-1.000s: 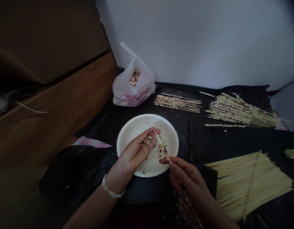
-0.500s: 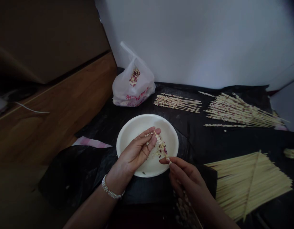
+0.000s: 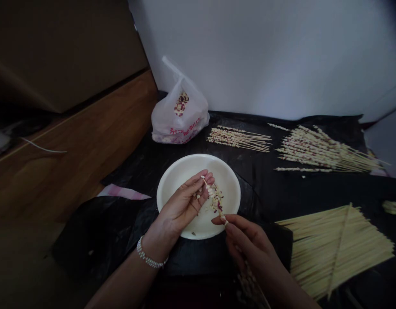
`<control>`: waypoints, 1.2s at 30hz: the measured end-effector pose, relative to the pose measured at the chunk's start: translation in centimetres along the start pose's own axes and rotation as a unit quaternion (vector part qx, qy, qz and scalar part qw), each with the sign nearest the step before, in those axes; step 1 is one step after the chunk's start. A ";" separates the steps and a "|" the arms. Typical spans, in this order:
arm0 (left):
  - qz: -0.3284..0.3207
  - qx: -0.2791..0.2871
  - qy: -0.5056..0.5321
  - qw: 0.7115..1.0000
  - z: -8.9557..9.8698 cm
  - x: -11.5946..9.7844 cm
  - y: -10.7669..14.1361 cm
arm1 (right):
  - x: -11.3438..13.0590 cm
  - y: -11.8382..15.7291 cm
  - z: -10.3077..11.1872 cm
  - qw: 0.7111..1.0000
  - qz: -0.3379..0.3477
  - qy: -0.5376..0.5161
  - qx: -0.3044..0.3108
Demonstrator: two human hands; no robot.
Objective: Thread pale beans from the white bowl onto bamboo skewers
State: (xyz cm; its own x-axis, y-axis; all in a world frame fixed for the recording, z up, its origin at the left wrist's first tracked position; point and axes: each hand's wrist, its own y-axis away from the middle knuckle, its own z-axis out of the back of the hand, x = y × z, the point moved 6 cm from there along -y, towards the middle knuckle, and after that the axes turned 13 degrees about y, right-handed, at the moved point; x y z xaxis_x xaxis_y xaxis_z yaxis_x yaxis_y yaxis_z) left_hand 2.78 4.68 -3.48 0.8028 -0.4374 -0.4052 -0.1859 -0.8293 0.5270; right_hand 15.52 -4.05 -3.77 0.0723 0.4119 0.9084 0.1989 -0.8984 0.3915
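Note:
My right hand (image 3: 247,236) pinches a bamboo skewer threaded with small pale and dark red pieces that look like corn kernels. The skewer (image 3: 219,210) slants up to the left over a white bowl (image 3: 231,171). At its tip, my left hand (image 3: 188,201) holds a pale kernel (image 3: 203,177) between thumb and fingers. A few more loose kernels (image 3: 198,195) lie in the left palm. Inside the bowl, some kernels are partly hidden behind the hands and the skewer. The lower end of the skewer is hidden by my right hand.
Behind the bowl stands a white plastic bag (image 3: 181,116) of kernels. Filled skewers lie in a small bunch (image 3: 238,138) and a larger pile (image 3: 316,150). Bare skewers (image 3: 339,249) are spread at the right on black plastic sheeting (image 3: 258,184). A wooden board (image 3: 88,146) runs along the left.
A pale kernel now shows at the skewer's tip, by the left fingertips. The skewer and my right hand have shifted slightly left and down.

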 end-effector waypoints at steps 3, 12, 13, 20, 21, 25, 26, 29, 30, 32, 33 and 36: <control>-0.005 0.003 -0.005 1.000 0.0 -0.1 0.0 | -0.2 0.0 0.0 1.000 0.006 -0.005 0.009; 0.001 0.017 -0.002 1.000 -0.1 0.2 0.1 | -0.2 -0.2 0.2 1.000 0.013 -0.016 0.007; 0.001 0.020 0.000 1.000 -0.1 0.2 0.1 | -0.2 -0.3 0.2 1.000 0.011 -0.018 0.003; 0.010 0.025 0.011 1.000 -0.1 0.3 0.0 | -0.3 -0.3 0.3 1.000 0.010 -0.021 0.007; 0.010 0.027 0.010 1.000 -0.1 0.3 0.0 | -0.4 -0.3 0.3 1.000 0.010 -0.021 0.005; 0.006 0.036 0.000 0.999 -0.1 0.3 -0.1 | -0.4 -0.3 0.2 1.000 0.007 -0.018 0.004; 0.004 0.037 -0.002 0.999 -0.1 0.3 -0.1 | -0.4 -0.3 0.1 1.000 0.005 -0.019 0.005; 0.002 0.033 -0.006 0.999 -0.1 0.2 -0.1 | -0.4 -0.3 0.2 1.000 0.007 -0.019 0.007; 0.002 0.027 -0.006 1.000 -0.1 0.2 -0.1 | -0.5 -0.3 0.2 1.000 0.009 -0.017 0.009; 0.001 0.015 -0.004 1.000 -0.1 0.2 0.0 | -0.7 -0.4 0.3 1.000 0.011 -0.016 0.011; -0.001 0.010 -0.003 1.000 -0.1 0.2 0.0 | -0.7 -0.4 0.3 1.000 0.010 -0.016 0.011; -0.007 0.002 -0.002 1.000 -0.1 0.1 0.0 | -0.8 -0.4 0.4 1.000 0.011 -0.018 0.010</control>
State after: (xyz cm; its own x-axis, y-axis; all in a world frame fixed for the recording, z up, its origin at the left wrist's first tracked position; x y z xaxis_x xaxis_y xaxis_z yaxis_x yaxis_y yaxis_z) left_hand 2.91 4.65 -3.46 0.8033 -0.4271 -0.4151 -0.1769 -0.8366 0.5185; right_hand 15.75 -3.98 -4.69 0.1116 0.3966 0.9112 0.2162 -0.9046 0.3673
